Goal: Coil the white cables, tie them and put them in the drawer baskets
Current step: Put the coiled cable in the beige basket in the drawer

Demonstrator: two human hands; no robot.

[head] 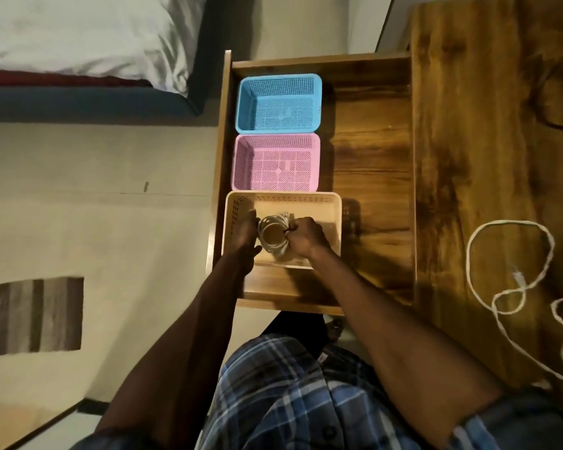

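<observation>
Both hands reach into the beige basket (pixel 333 209) at the near end of the open drawer (pixel 371 164). The right hand (pixel 306 237) is curled, its fingers pinching the right edge of the coil (pixel 273 233), a small round loop of white cable lying on the basket floor. The left hand (pixel 246 235) has straight fingers laid flat against the coil's left side, palm turned inward, gripping nothing. Both forearms are stretched forward and down, converging on the coil.

The basket is smooth plastic with slotted walls and rounded corners. Beyond it, touching end to end, stand a pink basket (pixel 241 164) and then a blue basket (pixel 246 102), both rectangular, of fine perforated mesh. The drawer and the desk (pixel 488 151) to its right are dark-grained wood veneer. More white cable (pixel 488 274) lies in loose, twisted loops on the desk, well apart from the drawer. A bed (pixel 88 34) with a pale sheet sits at upper left.
</observation>
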